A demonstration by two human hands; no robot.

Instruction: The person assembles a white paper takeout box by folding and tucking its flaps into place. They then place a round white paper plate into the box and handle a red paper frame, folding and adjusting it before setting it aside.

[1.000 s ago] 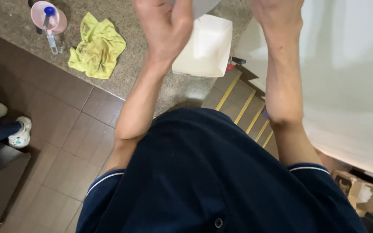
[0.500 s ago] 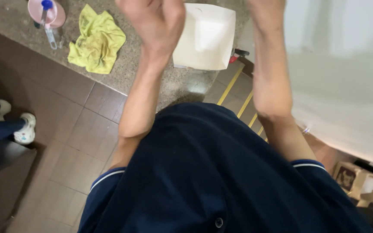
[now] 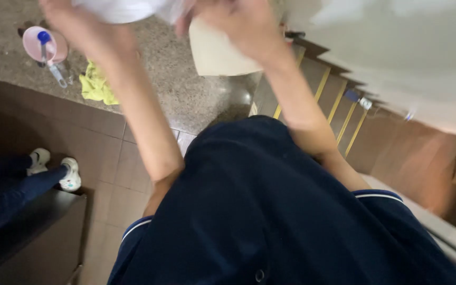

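Since a second ago both hands have swung left and now meet on a white cloth (image 3: 127,8) at the top edge. Left hand (image 3: 77,24) and right hand (image 3: 238,24) are raised, arms stretched up; fingers blurred, seem clenched on the cloth over the speckled table (image 3: 186,100). Nearby: yellow rag (image 3: 96,87), pink cup (image 3: 46,45), white box (image 3: 217,53). Another person's shoes (image 3: 54,169) on the floor.

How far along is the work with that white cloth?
Done: nothing clearly finished. In hand: both hands, left hand and right hand, grip a white cloth above the stone counter. Left: the yellow rag and pink cup sit untouched.
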